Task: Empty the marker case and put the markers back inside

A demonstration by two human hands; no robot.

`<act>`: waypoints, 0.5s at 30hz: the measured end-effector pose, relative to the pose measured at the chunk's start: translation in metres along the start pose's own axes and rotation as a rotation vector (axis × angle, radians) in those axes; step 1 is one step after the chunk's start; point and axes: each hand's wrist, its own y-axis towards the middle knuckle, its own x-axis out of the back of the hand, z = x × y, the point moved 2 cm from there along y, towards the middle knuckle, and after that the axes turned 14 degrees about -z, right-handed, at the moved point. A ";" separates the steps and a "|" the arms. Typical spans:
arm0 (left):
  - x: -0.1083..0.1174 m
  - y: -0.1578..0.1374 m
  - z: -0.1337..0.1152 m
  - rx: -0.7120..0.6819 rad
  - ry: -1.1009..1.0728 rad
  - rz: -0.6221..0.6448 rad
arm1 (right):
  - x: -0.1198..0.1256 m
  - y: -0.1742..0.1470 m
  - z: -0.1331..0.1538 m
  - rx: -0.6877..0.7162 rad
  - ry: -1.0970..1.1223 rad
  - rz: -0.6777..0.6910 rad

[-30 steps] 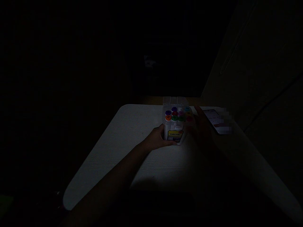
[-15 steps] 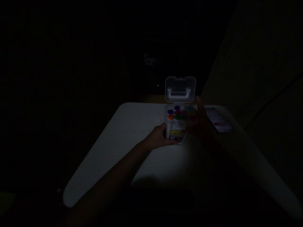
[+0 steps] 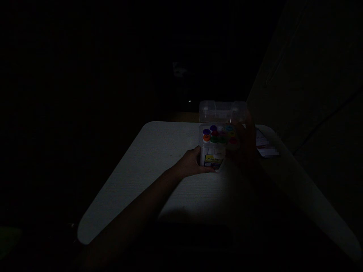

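Note:
In dim light a clear plastic marker box stands on the white table, a yellow and dark label on its front. Several markers stand inside, their caps orange, purple, red, green, blue and yellow. My left hand is wrapped round the box's left side, thumb along the front. The hinged clear lid is raised at the back, tilted over the caps. At its right edge is my right hand, its fingers on the lid; most of that hand is in deep shadow.
A phone with a lit, partly blurred screen lies on the white table to the right, partly behind my right hand. A wall with a cable runs along the right side. The surroundings are nearly black.
The lid has swung from upright towards me, and my right hand has risen with it at its right edge. My left hand keeps its hold on the box.

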 end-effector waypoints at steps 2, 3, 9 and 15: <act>-0.001 0.000 0.000 0.012 0.005 -0.005 | 0.002 0.002 0.004 0.058 0.087 -0.045; -0.001 0.000 0.001 0.018 -0.001 -0.011 | 0.002 0.002 0.006 0.092 0.099 -0.062; 0.000 -0.001 0.003 0.034 0.003 -0.036 | 0.006 0.002 0.016 0.272 -0.071 -0.082; -0.002 -0.001 0.004 0.012 -0.012 -0.014 | 0.013 0.010 0.034 0.317 -0.201 -0.041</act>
